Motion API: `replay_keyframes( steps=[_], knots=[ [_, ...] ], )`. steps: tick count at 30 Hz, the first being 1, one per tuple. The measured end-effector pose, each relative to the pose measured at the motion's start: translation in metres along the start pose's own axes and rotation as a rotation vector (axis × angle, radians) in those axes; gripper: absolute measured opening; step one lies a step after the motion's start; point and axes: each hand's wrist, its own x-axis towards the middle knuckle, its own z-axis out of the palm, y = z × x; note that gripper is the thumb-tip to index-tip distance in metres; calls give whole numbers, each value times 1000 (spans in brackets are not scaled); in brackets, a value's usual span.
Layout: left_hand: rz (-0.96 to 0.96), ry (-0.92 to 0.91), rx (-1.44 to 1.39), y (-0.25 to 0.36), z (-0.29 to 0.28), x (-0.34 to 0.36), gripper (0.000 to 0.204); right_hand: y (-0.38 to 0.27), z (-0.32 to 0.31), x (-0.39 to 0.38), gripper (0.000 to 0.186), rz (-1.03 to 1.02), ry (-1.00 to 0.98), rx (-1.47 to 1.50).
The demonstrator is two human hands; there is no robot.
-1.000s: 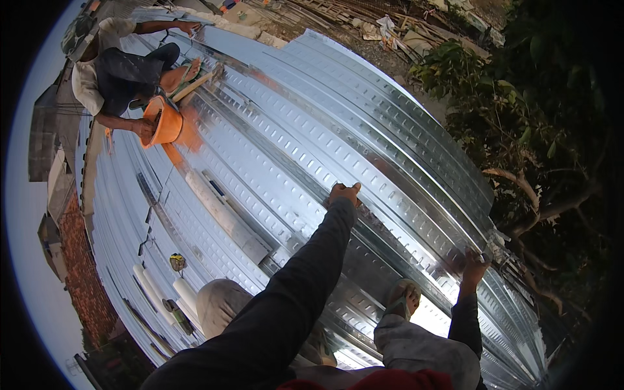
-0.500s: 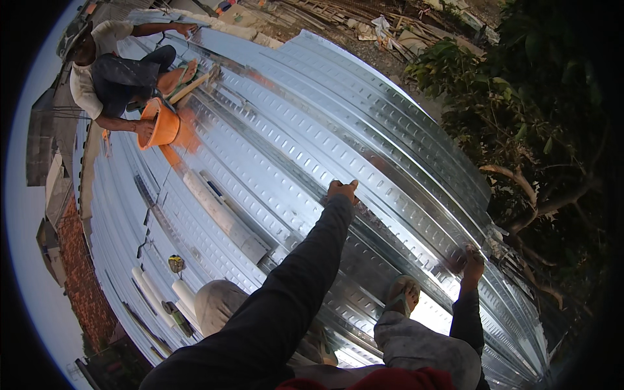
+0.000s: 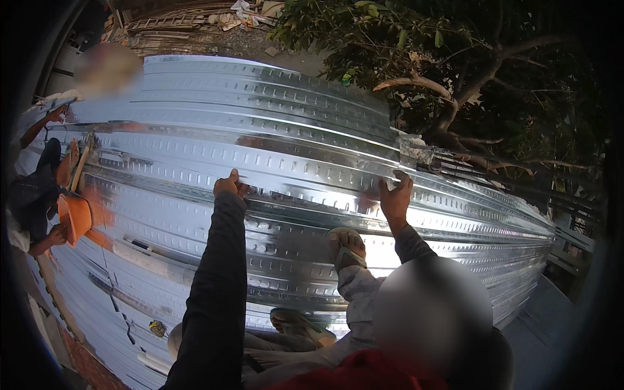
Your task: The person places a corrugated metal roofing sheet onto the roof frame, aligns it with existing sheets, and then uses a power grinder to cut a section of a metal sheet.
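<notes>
While both hands press on ribbed metal sheet (image 3: 273, 162) lying across stack: left hand (image 3: 229, 184) fingers curled over rib, right hand (image 3: 395, 196) flat, fingers spread, clamping nothing. Advice: push evenly, keep sheet square, fingers off sharp edge, sandalled foot (image 3: 346, 247) braced.

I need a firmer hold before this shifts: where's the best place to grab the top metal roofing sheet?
Probably along a raised rib of the metal roofing sheet, from the near side, where the left hand and right hand already rest. The ribs run sideways and give fingers an edge; the flat bands between them look slick.
</notes>
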Motion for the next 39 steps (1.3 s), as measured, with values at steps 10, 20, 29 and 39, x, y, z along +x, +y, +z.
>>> replay_keyframes(
  steps=[10,20,29,39],
  knots=[
    [-68,-17,35,6,18,-19,23,-70,24,93,47,-389,11,-57],
    [261,288,398,-14,8,9,47,14,62,305,64,141,-460,-388],
    [203,364,486,-24,14,14,62,182,158,353,56,-390,-433,-460],
    [124,249,292,-20,-5,9,47,227,189,364,45,197,-308,156]
  ],
)
